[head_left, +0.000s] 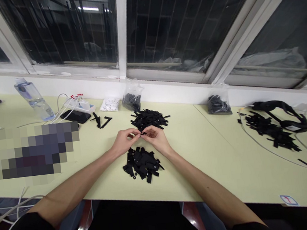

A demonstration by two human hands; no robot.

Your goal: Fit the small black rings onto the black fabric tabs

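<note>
My left hand (125,140) and my right hand (155,137) meet above the table, fingertips pinched together. Between them is a small black piece (142,133), mostly hidden by the fingers; it looks like the short black strips lying around. Nearer to me, just below the hands, lies a pile of black strips (143,162), some with small white marks. Two small black rings (135,175) rest at its front left edge. Right behind my hands is another heap of black strips (150,118).
Along the wall stand a water bottle (34,99), a power strip (81,104), a white packet (110,104) and plastic bags of black pieces (132,101) (218,104). A phone (75,116) lies at left. Rightward are more strips (271,129), a black headset (289,114) and a cable.
</note>
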